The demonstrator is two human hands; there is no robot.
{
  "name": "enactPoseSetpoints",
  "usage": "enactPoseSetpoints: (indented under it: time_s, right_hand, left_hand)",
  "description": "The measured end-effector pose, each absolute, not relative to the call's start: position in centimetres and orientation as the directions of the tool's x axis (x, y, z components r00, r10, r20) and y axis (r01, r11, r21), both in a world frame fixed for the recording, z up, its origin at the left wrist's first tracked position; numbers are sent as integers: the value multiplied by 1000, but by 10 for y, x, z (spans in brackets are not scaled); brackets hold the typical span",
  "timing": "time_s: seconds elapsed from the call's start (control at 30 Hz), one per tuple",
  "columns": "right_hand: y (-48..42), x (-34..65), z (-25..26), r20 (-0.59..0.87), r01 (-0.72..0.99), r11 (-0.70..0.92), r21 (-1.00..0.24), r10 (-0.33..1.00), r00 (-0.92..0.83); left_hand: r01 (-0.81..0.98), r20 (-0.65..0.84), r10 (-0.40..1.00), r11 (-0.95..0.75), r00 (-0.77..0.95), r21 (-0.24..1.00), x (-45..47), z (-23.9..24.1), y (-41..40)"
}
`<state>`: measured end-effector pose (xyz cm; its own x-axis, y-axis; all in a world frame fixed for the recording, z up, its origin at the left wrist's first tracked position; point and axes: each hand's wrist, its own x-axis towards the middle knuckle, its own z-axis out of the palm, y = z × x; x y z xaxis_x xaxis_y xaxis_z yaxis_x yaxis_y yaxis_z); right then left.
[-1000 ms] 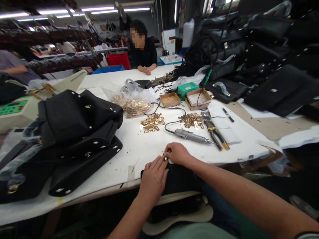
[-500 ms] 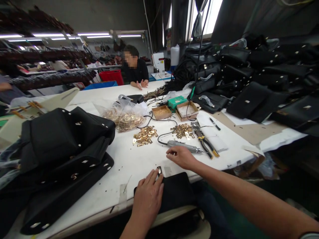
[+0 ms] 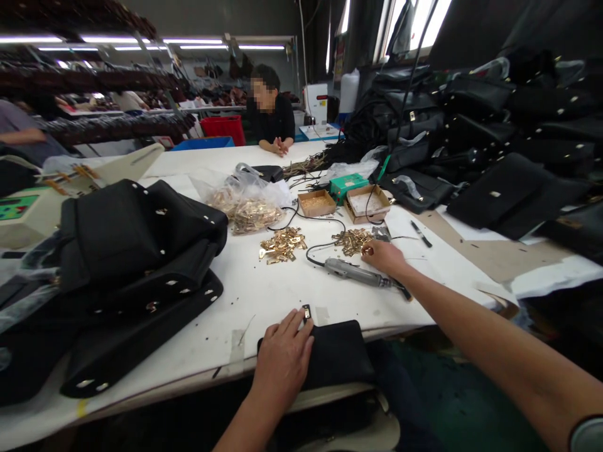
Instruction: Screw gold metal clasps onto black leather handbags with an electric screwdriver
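Note:
My left hand (image 3: pixel 282 351) lies flat, fingers stretched, on a black leather bag piece (image 3: pixel 342 351) at the table's front edge. Just beyond its fingertips a small black tab with a gold metal plate (image 3: pixel 307 312) sticks out. My right hand (image 3: pixel 384 256) is at the right edge of a pile of small gold metal plates (image 3: pixel 351 240), its fingers curled together; what they hold, if anything, is hidden. Under that hand and forearm lie the pliers, mostly covered, with a handle end (image 3: pixel 403 290) showing. A grey corded electric screwdriver (image 3: pixel 353 271) lies just in front of the right hand.
Another pile of gold fittings (image 3: pixel 282 245), a plastic bag of fittings (image 3: pixel 254 213) and two small cardboard boxes (image 3: pixel 316 204) are farther back. Black leather bags (image 3: pixel 136 245) lie at left, more (image 3: pixel 509 194) at right. A person (image 3: pixel 271 119) leans on the far table end.
My right hand has moved away and to the right, from beside the electric screwdriver to the pliers and the right pile. My left hand stays on the bag piece. The view has shifted slightly.

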<state>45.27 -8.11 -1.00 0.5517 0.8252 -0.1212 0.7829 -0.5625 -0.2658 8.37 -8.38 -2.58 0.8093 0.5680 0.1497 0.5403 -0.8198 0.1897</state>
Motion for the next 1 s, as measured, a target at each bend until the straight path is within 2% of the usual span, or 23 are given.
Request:
enactPoseSetpoints:
  time_s: [0.43,0.77,1.0]
  right_hand:
    - [-67,462,-18,-178,786,-571,-236,821,543]
    - [-65,466,-20,-199,777,-567,-274,824,531]
    - [-63,465,-21,-173,731,-615,-296,787,592]
  left_hand:
    - [535,152,593,-790,791,301,83,-21,-79]
    - [539,146,602,-779,785,320,82,-24,-79]
    - [535,168,600,-784,782,314,82,-26,-78]
